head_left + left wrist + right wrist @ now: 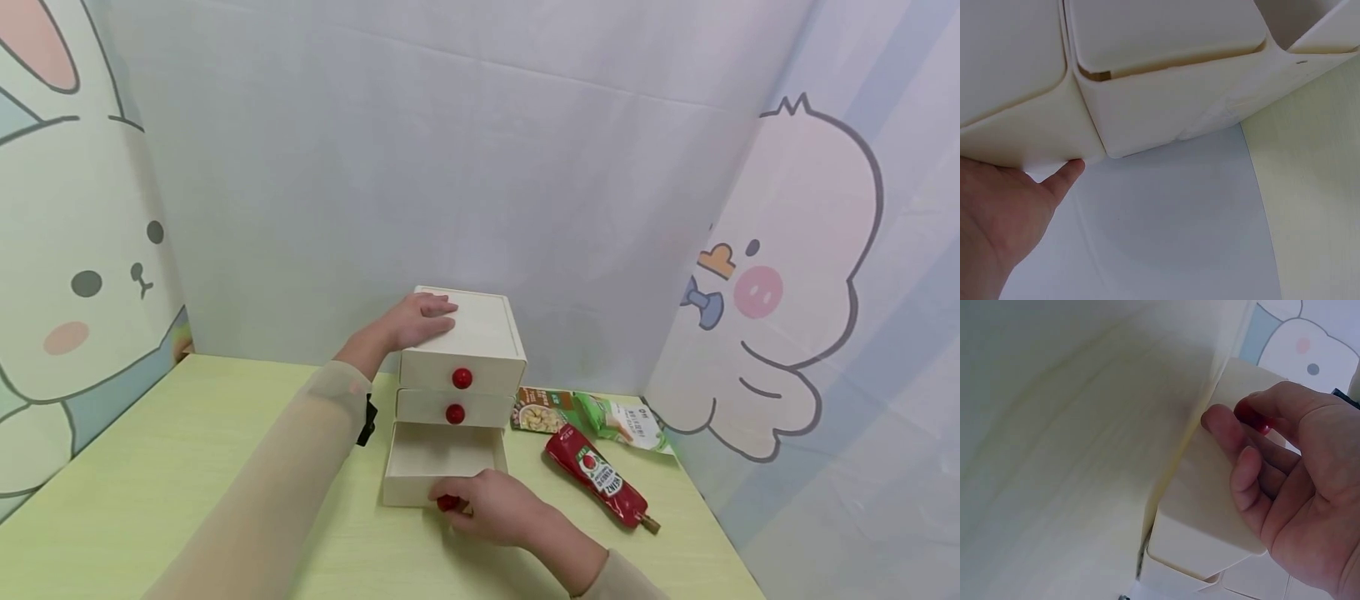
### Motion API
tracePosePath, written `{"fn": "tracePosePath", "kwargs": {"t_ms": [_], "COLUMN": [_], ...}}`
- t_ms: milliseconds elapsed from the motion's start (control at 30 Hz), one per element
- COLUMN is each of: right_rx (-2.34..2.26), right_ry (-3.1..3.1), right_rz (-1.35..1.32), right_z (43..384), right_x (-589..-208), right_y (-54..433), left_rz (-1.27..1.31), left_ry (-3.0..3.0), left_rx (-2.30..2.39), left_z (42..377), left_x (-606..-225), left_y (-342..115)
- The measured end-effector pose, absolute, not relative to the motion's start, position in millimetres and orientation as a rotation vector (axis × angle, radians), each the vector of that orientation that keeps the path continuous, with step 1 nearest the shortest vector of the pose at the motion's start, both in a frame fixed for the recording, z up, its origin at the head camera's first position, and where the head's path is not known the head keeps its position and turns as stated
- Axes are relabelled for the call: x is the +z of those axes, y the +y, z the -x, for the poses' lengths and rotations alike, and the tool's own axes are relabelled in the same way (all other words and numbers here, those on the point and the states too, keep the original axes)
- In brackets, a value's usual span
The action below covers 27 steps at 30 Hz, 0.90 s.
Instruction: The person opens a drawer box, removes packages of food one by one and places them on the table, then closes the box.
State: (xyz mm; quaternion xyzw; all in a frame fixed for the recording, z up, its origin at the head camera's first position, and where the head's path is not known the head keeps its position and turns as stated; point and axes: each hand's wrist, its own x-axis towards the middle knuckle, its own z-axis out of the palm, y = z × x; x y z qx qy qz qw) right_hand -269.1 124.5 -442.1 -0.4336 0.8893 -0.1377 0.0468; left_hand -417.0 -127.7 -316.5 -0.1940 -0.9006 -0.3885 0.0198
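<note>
A small white drawer cabinet (483,325) has three stacked drawers with round red knobs. My left hand (420,321) rests on its top near the left edge, fingers extended; in the left wrist view its thumb (1063,178) lies against the cabinet's side. The bottom drawer (401,492) stands pulled out, its bare inside partly visible. At its front, my right hand (498,504) pinches the red knob (1250,417) between thumb and fingers. The top drawer (427,371) and middle drawer (420,407) are closed or nearly so.
Right of the cabinet lies a red Heinz pouch (592,475) with a capped spout. Behind it are a green-and-white packet (630,423) and a brown packet with a food picture (543,412). Cartoon-printed curtains (337,208) surround the pale green table (225,433).
</note>
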Motion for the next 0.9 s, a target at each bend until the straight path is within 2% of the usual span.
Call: {"fn": "tracePosePath", "kwargs": {"t_ms": [900], "right_rx": [-0.49], "right_ry": [2.75], "right_rz": [1.357], "right_z": [286.0], "right_x": [-446.3], "right_y": [121.0], "left_rz": [0.579], "left_ry": [-2.802], "left_rx": [-1.208], "left_z": [415.1], "left_x": [-315.4], "left_y": [-126.8]}}
